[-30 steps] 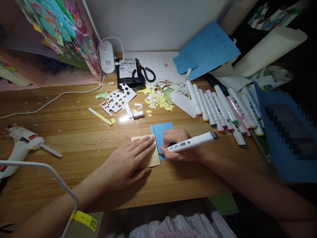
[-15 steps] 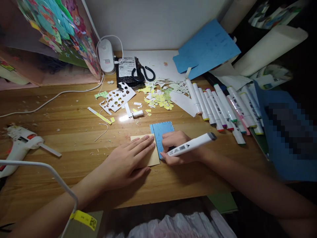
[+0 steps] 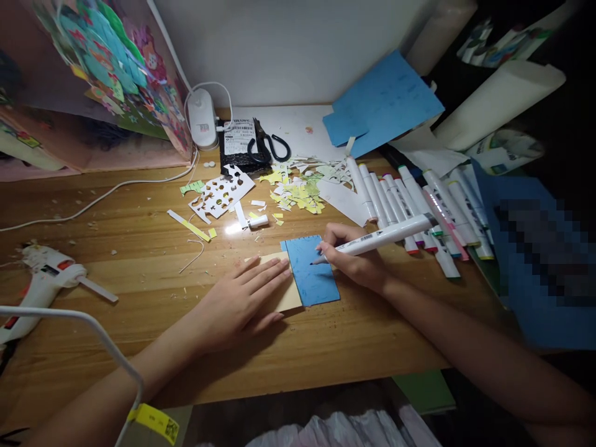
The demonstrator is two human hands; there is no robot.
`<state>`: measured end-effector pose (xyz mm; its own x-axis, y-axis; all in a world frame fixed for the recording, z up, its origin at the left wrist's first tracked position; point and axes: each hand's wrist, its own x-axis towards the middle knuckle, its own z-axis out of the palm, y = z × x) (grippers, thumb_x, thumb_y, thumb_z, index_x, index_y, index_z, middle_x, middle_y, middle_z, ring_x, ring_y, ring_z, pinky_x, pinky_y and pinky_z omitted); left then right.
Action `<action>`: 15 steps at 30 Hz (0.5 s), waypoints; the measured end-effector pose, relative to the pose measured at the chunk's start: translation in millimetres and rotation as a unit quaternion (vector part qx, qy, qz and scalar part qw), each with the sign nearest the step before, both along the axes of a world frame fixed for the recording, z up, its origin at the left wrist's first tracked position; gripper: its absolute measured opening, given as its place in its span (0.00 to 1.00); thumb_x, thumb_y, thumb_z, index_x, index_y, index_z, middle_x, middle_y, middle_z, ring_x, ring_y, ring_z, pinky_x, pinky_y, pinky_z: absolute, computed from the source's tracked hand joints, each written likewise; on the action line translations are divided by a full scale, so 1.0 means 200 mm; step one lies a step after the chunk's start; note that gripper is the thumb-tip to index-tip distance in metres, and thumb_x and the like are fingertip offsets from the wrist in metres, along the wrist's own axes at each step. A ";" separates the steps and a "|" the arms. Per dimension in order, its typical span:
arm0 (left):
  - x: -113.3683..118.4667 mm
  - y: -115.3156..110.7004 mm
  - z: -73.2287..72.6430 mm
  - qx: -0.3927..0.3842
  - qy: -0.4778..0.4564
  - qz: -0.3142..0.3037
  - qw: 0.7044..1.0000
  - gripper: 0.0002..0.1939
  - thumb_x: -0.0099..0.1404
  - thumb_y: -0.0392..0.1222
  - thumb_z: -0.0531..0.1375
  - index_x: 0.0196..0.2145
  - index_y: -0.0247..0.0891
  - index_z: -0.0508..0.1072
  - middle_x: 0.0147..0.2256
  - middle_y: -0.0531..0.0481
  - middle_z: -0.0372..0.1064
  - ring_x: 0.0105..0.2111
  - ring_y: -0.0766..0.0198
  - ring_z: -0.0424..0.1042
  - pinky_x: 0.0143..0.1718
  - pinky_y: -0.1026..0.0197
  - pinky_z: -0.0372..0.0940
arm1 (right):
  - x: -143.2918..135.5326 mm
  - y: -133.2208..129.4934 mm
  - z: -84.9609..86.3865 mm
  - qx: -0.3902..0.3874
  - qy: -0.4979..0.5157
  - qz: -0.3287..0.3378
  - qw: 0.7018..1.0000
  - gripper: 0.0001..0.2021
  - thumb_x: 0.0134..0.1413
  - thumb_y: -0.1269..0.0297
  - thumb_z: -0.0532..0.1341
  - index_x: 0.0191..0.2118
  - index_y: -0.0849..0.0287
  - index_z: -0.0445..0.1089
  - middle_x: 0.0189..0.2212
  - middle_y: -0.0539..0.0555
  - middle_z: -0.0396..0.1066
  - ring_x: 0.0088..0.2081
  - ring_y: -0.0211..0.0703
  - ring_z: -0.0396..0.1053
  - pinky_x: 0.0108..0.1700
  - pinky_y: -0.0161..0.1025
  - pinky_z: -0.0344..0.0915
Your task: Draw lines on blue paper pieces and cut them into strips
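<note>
My left hand (image 3: 244, 298) lies flat, fingers stretched out, pressing on a cream-coloured card (image 3: 291, 297). Its right edge overlaps a blue card (image 3: 319, 282) that carries small dark marks along its top edge. In my right hand (image 3: 349, 254) is a white marker (image 3: 384, 236), gripped between thumb and fingers, its cap end pointing up and right. The dark tip sits over the middle of the blue card; whether it touches the surface I cannot tell.
Several white markers (image 3: 410, 198) lie in a row at the right. Black-handled scissors (image 3: 272, 149), yellow-green paper scraps (image 3: 298, 192) and a punched white card (image 3: 221, 192) lie behind the cards. A hot glue gun (image 3: 46, 276) rests at the left, near a white bent tube (image 3: 93, 323).
My right hand has moved up and right, lifting the marker tip from the blue card's lower left edge to its middle, uncovering more of that card. The left hand stays put.
</note>
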<state>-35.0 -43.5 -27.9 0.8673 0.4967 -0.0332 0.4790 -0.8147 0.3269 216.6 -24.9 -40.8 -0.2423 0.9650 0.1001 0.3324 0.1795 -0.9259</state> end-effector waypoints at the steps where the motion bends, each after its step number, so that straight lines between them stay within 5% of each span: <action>1: 0.00 0.00 -0.01 0.001 0.004 -0.002 1.000 0.31 0.70 0.51 0.48 0.65 0.39 0.44 0.64 0.47 0.47 0.63 0.58 0.46 0.63 0.48 0.44 | 0.01 0.01 0.00 0.000 -0.002 -0.004 1.000 0.15 0.53 0.64 0.58 0.20 0.57 0.53 0.17 0.45 0.54 0.22 0.36 0.62 0.26 0.34 0.59; 8: 0.02 0.03 -0.02 0.004 0.018 -0.002 1.000 0.30 0.71 0.49 0.46 0.65 0.40 0.41 0.65 0.49 0.40 0.65 0.59 0.41 0.64 0.48 0.41 | 0.00 0.01 0.00 0.022 -0.044 0.014 0.999 0.14 0.52 0.64 0.58 0.20 0.58 0.55 0.17 0.45 0.57 0.20 0.32 0.54 0.22 0.32 0.50; 15: 0.03 0.04 -0.01 -0.020 0.028 0.022 0.999 0.30 0.71 0.47 0.45 0.66 0.39 0.39 0.66 0.53 0.34 0.66 0.56 0.32 0.65 0.47 0.37 | -0.03 0.01 0.00 0.018 -0.028 -0.022 0.999 0.13 0.53 0.59 0.62 0.25 0.58 0.60 0.20 0.45 0.60 0.22 0.33 0.56 0.23 0.33 0.52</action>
